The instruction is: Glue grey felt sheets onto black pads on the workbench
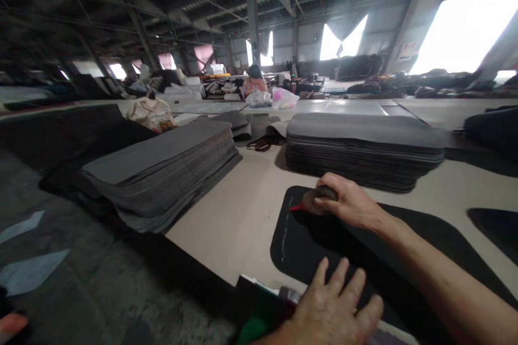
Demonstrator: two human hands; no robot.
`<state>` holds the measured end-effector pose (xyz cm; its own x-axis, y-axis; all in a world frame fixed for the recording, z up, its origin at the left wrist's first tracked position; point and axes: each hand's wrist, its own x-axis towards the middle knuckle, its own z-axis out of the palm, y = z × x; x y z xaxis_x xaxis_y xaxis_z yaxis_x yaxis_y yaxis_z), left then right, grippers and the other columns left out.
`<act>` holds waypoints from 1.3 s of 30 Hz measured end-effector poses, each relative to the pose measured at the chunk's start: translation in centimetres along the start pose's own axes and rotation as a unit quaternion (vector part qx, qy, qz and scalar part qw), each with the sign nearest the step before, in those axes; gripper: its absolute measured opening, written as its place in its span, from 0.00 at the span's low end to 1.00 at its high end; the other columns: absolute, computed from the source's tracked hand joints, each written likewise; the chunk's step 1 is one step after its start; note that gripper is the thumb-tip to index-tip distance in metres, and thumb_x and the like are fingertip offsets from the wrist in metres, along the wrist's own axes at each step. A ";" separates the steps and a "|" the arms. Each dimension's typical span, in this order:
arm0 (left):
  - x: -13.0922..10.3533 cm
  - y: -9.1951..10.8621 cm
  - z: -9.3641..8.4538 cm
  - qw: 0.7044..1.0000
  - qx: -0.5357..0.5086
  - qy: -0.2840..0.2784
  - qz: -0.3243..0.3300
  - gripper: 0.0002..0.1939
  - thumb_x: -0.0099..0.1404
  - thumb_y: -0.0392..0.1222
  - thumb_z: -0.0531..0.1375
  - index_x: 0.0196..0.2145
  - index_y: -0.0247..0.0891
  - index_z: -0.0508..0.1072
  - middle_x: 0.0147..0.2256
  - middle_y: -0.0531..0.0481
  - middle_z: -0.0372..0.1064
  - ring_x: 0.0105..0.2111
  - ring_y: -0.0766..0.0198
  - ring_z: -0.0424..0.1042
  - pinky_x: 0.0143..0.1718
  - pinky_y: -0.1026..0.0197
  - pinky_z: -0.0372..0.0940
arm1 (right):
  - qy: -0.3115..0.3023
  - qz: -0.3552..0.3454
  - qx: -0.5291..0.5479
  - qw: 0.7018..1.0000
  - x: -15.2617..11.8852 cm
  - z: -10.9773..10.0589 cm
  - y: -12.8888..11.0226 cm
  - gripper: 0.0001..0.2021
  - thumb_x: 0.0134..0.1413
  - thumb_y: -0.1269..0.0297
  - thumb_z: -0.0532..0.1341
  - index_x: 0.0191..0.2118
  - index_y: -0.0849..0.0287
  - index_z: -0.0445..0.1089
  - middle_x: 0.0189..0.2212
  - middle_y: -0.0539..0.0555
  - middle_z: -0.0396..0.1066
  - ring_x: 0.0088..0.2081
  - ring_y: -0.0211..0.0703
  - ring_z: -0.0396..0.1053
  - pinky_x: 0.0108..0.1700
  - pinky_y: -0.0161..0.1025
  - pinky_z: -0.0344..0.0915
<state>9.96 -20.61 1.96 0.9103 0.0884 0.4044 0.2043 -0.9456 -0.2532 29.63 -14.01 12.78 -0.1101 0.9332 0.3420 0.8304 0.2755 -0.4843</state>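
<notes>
My right hand [350, 202] is closed around a brownish squeeze bottle [313, 199] with a pointed red nozzle. The nozzle tip is at the left end of a black rounded mat [421, 221], beside a thin whitish line [286, 232] on its surface. My left hand [334, 302] lies with fingers spread over the near edge of the same mat. Just beyond the bottle stands a thick stack of dark grey sheets [364, 143].
Another stack of grey sheets [170, 170] leans near the table's left edge. Between the stacks lie dark-handled scissors [261, 144] and curled grey pieces [259, 126]. A cloth bag [151, 113] and plastic bags [284, 98] sit farther back, near a seated person [254, 82].
</notes>
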 end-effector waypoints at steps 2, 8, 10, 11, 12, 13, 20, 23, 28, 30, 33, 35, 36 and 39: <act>-0.1 0.1 0.3 1.000 0.004 0.011 0.000 0.32 0.73 0.65 0.44 0.63 0.44 0.64 0.64 0.41 0.63 0.62 0.43 0.63 0.56 0.42 0.64 | 0.036 0.002 -0.050 0.998 0.6 0.4 0.4 0.04 0.55 0.66 0.61 0.37 0.55 0.67 0.37 0.51 0.68 0.41 0.46 0.66 0.41 0.41 0.59; -0.1 0.4 1.2 0.999 0.017 0.042 -0.006 0.21 0.75 0.52 0.48 0.60 0.47 0.66 0.62 0.44 0.66 0.60 0.45 0.66 0.55 0.42 0.66 | 0.051 -0.004 -0.130 0.990 2.1 0.9 1.4 0.05 0.56 0.68 0.61 0.39 0.55 0.66 0.39 0.52 0.68 0.43 0.47 0.66 0.41 0.40 0.59; 0.0 0.4 1.2 0.999 0.011 0.039 -0.011 0.20 0.75 0.52 0.48 0.59 0.46 0.67 0.61 0.45 0.67 0.60 0.45 0.67 0.54 0.42 0.68 | 0.047 -0.006 -0.153 0.987 2.5 0.7 1.6 0.05 0.57 0.67 0.61 0.40 0.55 0.65 0.40 0.52 0.68 0.44 0.47 0.67 0.41 0.40 0.59; 0.1 0.3 1.1 0.999 0.008 0.040 -0.015 0.19 0.76 0.50 0.48 0.59 0.47 0.68 0.61 0.45 0.68 0.59 0.45 0.68 0.53 0.42 0.68 | 0.043 -0.007 -0.163 0.986 2.7 0.6 1.7 0.05 0.58 0.66 0.61 0.40 0.55 0.65 0.40 0.52 0.68 0.44 0.47 0.67 0.41 0.40 0.59; 0.2 0.3 1.0 0.999 0.005 0.042 -0.018 0.18 0.76 0.50 0.48 0.58 0.47 0.68 0.60 0.46 0.69 0.58 0.46 0.69 0.52 0.42 0.69 | 0.040 -0.006 -0.171 0.984 3.0 0.5 1.8 0.05 0.58 0.65 0.61 0.40 0.56 0.65 0.40 0.53 0.69 0.44 0.47 0.67 0.41 0.40 0.59; 0.2 0.3 1.0 0.999 0.001 0.043 -0.019 0.18 0.76 0.49 0.47 0.57 0.47 0.69 0.59 0.47 0.69 0.58 0.46 0.69 0.52 0.42 0.69 | 0.036 -0.004 -0.177 0.983 3.3 0.4 1.9 0.05 0.58 0.65 0.61 0.40 0.56 0.66 0.40 0.53 0.69 0.44 0.47 0.67 0.41 0.39 0.59; -0.2 0.2 1.2 0.999 0.005 0.032 -0.004 0.21 0.75 0.52 0.48 0.60 0.45 0.66 0.62 0.44 0.65 0.61 0.45 0.65 0.54 0.41 0.68 | -0.003 -0.028 -0.208 0.978 5.3 -0.7 1.4 0.07 0.57 0.65 0.61 0.42 0.56 0.67 0.41 0.54 0.70 0.44 0.48 0.68 0.40 0.39 0.58; -0.3 0.2 1.5 1.000 0.005 0.028 -0.004 0.22 0.75 0.51 0.48 0.62 0.46 0.64 0.64 0.44 0.63 0.62 0.44 0.64 0.56 0.41 0.67 | -0.016 -0.028 -0.219 0.975 5.5 -1.5 1.3 0.06 0.56 0.66 0.60 0.41 0.56 0.67 0.40 0.54 0.70 0.44 0.49 0.69 0.39 0.39 0.58; -0.1 -0.1 1.1 1.000 -0.019 -0.007 0.002 0.23 0.75 0.53 0.49 0.62 0.45 0.64 0.63 0.42 0.64 0.62 0.43 0.65 0.55 0.40 0.67 | -0.023 -0.002 -0.231 0.973 4.0 -3.7 2.2 0.08 0.53 0.67 0.60 0.41 0.55 0.68 0.40 0.53 0.71 0.42 0.48 0.70 0.38 0.38 0.58; 0.1 -0.3 0.5 0.998 -0.052 -0.034 0.007 0.28 0.74 0.60 0.49 0.63 0.43 0.63 0.64 0.39 0.63 0.62 0.40 0.64 0.56 0.38 0.67 | -0.023 0.017 -0.236 0.971 2.7 -4.9 3.0 0.08 0.53 0.67 0.60 0.41 0.55 0.68 0.41 0.53 0.71 0.42 0.47 0.70 0.39 0.38 0.58; 0.3 -0.6 -0.2 0.990 -0.114 -0.084 0.010 0.39 0.68 0.69 0.52 0.66 0.40 0.59 0.67 0.33 0.54 0.66 0.36 0.56 0.60 0.33 0.63 | -0.019 0.057 -0.246 0.967 0.0 -6.9 4.6 0.09 0.53 0.65 0.60 0.41 0.55 0.68 0.41 0.53 0.72 0.42 0.48 0.70 0.39 0.39 0.59; 0.2 -0.7 -0.2 0.982 -0.151 -0.113 0.002 0.43 0.66 0.68 0.56 0.68 0.40 0.55 0.69 0.32 0.47 0.69 0.36 0.49 0.62 0.30 0.59 | -0.016 0.085 -0.252 0.964 -2.2 -8.5 5.7 0.09 0.53 0.64 0.60 0.42 0.55 0.68 0.41 0.53 0.72 0.42 0.48 0.70 0.39 0.39 0.59; 0.3 -0.7 -0.1 0.978 -0.168 -0.126 -0.003 0.44 0.66 0.68 0.57 0.69 0.40 0.53 0.70 0.31 0.44 0.69 0.35 0.47 0.62 0.28 0.57 | -0.013 0.099 -0.256 0.962 -3.4 -9.3 6.3 0.09 0.54 0.63 0.60 0.42 0.55 0.68 0.41 0.53 0.72 0.42 0.48 0.70 0.38 0.39 0.60; 0.5 -1.0 0.1 0.965 -0.212 -0.156 -0.011 0.46 0.64 0.70 0.57 0.70 0.42 0.53 0.70 0.31 0.41 0.70 0.34 0.43 0.63 0.24 0.53 | 0.002 0.142 -0.264 0.954 -7.0 -11.6 7.7 0.09 0.53 0.62 0.60 0.41 0.55 0.69 0.40 0.54 0.72 0.39 0.48 0.70 0.37 0.40 0.60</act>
<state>10.22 -19.61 2.32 0.9849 0.1381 0.1044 0.1203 -0.9795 0.1615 43.17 -21.15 16.02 0.1610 0.9517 0.2615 0.9860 -0.1436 -0.0844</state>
